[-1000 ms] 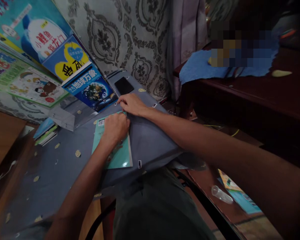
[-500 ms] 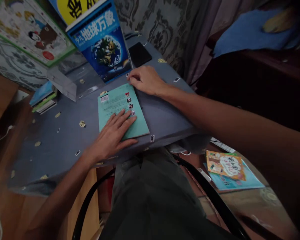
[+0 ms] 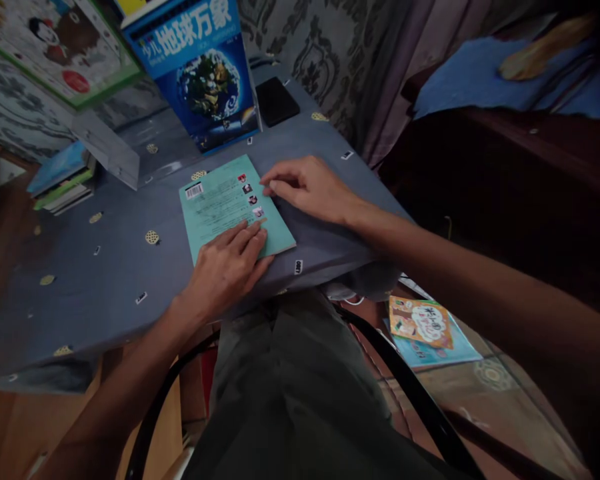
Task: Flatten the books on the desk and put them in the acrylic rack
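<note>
Teal book (image 3: pixel 220 207) is lying on grey table (image 3: pixel 120 273), barcode (image 3: pixel 194 191) showing far left, pictures (image 3: pixel 253 199) lining right. Left hand (image 3: pixel 230 263) is covering near part, fingers slightly spread; right hand (image 3: pixel 313 190) is curling by right edge, fingertips narrow, grip unclear.

A thin teal book (image 3: pixel 225 207) lies closed, flat, barcode-side up.

Flat tablecloth (image 3: pixel 115 273) left of the teal book (image 3: pixel 215 207) leaves a hand room to pass, up to some stacked books (image 3: pixel 63 175). A clear stand (image 3: pixel 111 152) and an upright blue book (image 3: pixel 207 83) block the far side. The left hand (image 3: pixel 230 257) obstructs the teal book's near edge; the right hand (image 3: pixel 307 190), its right.
</note>
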{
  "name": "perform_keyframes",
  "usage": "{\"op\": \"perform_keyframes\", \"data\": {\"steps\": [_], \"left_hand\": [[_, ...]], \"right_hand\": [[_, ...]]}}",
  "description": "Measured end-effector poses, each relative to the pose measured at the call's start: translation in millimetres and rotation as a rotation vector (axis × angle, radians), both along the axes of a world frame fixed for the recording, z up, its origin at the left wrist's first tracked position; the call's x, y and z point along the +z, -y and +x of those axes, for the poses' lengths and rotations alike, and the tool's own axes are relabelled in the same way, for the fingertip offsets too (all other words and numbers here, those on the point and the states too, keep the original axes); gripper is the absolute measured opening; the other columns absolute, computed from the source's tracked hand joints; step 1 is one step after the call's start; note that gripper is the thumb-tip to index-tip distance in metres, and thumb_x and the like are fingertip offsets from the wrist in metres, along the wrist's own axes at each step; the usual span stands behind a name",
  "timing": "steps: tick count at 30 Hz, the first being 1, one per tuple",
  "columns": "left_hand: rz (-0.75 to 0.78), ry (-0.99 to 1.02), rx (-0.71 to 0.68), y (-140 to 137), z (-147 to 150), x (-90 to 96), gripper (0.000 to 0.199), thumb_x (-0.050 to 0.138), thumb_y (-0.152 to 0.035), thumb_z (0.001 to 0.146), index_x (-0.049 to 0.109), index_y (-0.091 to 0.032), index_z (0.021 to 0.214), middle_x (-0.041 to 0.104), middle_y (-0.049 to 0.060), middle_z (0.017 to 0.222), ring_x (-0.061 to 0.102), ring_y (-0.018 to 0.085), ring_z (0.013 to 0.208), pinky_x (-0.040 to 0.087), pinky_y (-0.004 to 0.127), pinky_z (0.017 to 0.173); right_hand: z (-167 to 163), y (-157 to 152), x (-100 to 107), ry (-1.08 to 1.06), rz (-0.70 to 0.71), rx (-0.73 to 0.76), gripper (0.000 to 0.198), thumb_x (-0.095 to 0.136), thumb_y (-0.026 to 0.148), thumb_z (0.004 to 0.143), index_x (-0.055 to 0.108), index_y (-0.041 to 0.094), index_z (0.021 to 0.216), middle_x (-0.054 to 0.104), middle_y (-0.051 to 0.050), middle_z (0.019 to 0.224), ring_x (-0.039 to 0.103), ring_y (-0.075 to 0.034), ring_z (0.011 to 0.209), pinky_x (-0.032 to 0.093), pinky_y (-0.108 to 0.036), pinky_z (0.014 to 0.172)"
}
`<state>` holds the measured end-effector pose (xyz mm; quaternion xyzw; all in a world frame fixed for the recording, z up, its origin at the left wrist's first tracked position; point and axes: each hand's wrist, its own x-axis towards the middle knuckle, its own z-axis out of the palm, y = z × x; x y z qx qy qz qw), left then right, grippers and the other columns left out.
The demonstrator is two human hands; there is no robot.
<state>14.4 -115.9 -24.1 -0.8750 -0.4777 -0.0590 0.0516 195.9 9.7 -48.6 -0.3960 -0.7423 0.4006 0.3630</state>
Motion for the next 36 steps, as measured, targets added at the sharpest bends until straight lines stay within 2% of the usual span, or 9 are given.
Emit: {"op": "perform_keyframes", "data": {"steps": [2,8,16,21,25,31,36], "left_hand": [[-0.014,0.002,0.017,0.9,0.6,2.1,0.037,0.044,-0.035,0.104,0.061,-0.014,0.129,0.065,0.015,0.136,0.059,0.030,0.130,0.055,0.045,0.101],[-0.083,-0.037,0.057,0.9,4.0,13.5,0.034,0.041,-0.031,0.103,0.064,-0.017,0.124,0.070,0.014,0.128,0.064,0.028,0.123,0.059,0.039,0.089],[-0.086,-0.040,0.065,0.9,6.5,19.4,0.033,0.036,-0.029,0.104,0.066,-0.018,0.112,0.073,0.013,0.115,0.070,0.024,0.106,0.056,0.033,0.081],[-0.118,-0.058,0.086,2.2,4.9,19.7,0.032,0.037,-0.025,0.103,0.064,-0.017,0.116,0.071,0.014,0.118,0.069,0.027,0.107,0.056,0.037,0.084],[-0.111,-0.054,0.081,4.2,6.2,14.4,0.030,0.040,-0.023,0.103,0.063,-0.016,0.120,0.068,0.015,0.126,0.065,0.029,0.119,0.057,0.040,0.089],[0.046,-0.015,0.018,9.4,4.0,-2.9,0.029,0.047,-0.023,0.101,0.062,-0.014,0.125,0.066,0.016,0.132,0.060,0.030,0.128,0.055,0.045,0.100],[0.182,0.024,-0.039,13.0,-5.2,-14.8,0.032,0.054,-0.024,0.100,0.059,-0.008,0.127,0.066,0.016,0.134,0.061,0.030,0.127,0.053,0.045,0.104]], "right_hand": [[13.9,20.6,-2.8,-0.052,0.000,0.046,0.017,0.059,0.024,0.092,0.075,0.023,0.098,0.078,-0.001,0.092,0.073,-0.021,0.093,0.057,-0.038,0.088],[35.8,62.8,-8.6,-0.190,-0.033,0.020,0.020,0.060,0.034,0.094,0.073,0.026,0.106,0.079,-0.003,0.096,0.075,-0.019,0.085,0.061,-0.036,0.080],[34.3,88.5,-4.4,-0.161,0.005,-0.063,0.025,0.056,0.036,0.096,0.072,0.030,0.115,0.079,-0.002,0.101,0.074,-0.021,0.094,0.060,-0.040,0.090],[34.1,97.5,1.5,-0.092,0.126,-0.123,0.025,0.055,0.037,0.098,0.072,0.030,0.114,0.078,-0.004,0.106,0.072,-0.024,0.102,0.059,-0.041,0.090],[30.4,106.9,4.1,0.010,0.241,-0.117,0.028,0.049,0.036,0.100,0.070,0.032,0.118,0.076,-0.005,0.112,0.070,-0.025,0.106,0.058,-0.041,0.090],[27.4,111.0,-14.4,0.154,0.472,-0.040,0.027,0.049,0.020,0.096,0.071,0.027,0.110,0.077,-0.005,0.093,0.070,-0.024,0.089,0.059,-0.042,0.080],[22.2,110.9,-17.5,0.225,0.665,-0.114,0.026,0.052,0.015,0.093,0.071,0.026,0.108,0.078,-0.006,0.093,0.072,-0.026,0.093,0.055,-0.050,0.090]]}}
